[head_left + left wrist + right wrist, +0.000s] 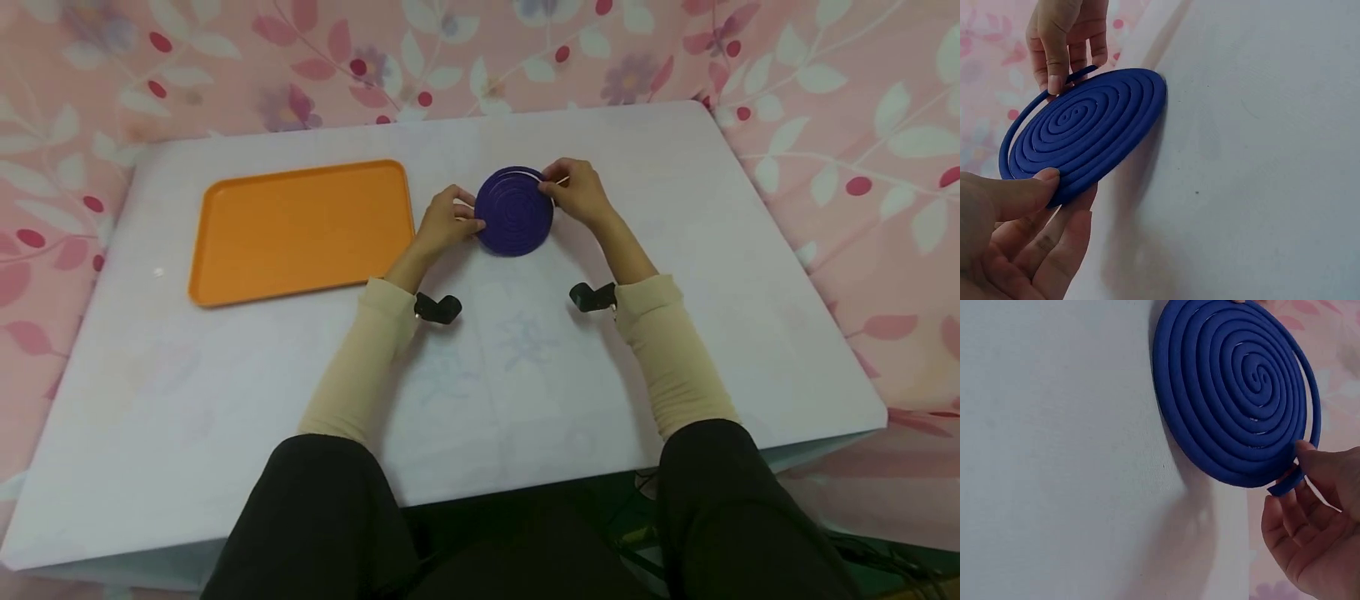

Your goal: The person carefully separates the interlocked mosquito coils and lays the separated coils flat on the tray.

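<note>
A dark blue mosquito coil [514, 218], a flat round spiral, is held up over the white table, tilted in both wrist views. My left hand [444, 222] pinches its left edge, thumb on the upper face and fingers beneath. At the upper right edge, my right hand [580, 193] pinches the coil near the outer strand's free end. That outer strand [1315, 406] stands apart from the inner turns, leaving a thin curved gap. In the left wrist view the spiral's centre [1071, 116] shows two small curled ends.
An orange rectangular tray [300, 233] lies on the table to the left of my left hand. White cloth covers the table [525, 400], with faint bluish marks on it. A pink floral curtain [480, 58] hangs behind and along the sides.
</note>
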Demonstrator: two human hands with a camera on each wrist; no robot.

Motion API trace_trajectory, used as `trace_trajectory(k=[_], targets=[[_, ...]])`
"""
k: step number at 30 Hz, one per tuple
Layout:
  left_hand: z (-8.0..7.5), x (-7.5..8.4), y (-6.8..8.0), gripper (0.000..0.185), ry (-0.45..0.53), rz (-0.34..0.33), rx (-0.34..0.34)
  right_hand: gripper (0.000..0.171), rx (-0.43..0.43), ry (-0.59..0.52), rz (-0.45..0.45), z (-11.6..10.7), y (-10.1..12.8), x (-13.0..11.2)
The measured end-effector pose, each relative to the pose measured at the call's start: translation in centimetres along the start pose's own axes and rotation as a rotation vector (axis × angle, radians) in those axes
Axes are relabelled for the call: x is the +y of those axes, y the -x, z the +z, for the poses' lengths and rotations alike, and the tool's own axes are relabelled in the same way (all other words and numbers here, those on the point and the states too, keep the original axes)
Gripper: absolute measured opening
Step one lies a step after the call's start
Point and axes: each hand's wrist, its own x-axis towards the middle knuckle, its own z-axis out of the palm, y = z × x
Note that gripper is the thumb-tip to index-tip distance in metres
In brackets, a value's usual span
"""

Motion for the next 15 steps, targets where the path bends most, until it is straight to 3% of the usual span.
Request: trace_trajectory(k=[8, 11, 15], targets=[[-1.5, 0.4, 1.8, 0.024, -0.079, 0.194, 0.053, 0.016, 0.062, -0.145, -0.06, 0.6, 1.6, -0.7], [-1.6, 0.5, 2.5, 0.022, -0.122, 0.257, 0.074, 0.015, 0.079, -0.137, -0.099, 0.8, 2.3, -1.0], [-1.5, 0.4, 3.3, 0.02, -0.202, 0.293, 0.102, 0.014, 0.076, -0.102, -0.142, 1.2, 3.0, -1.0]])
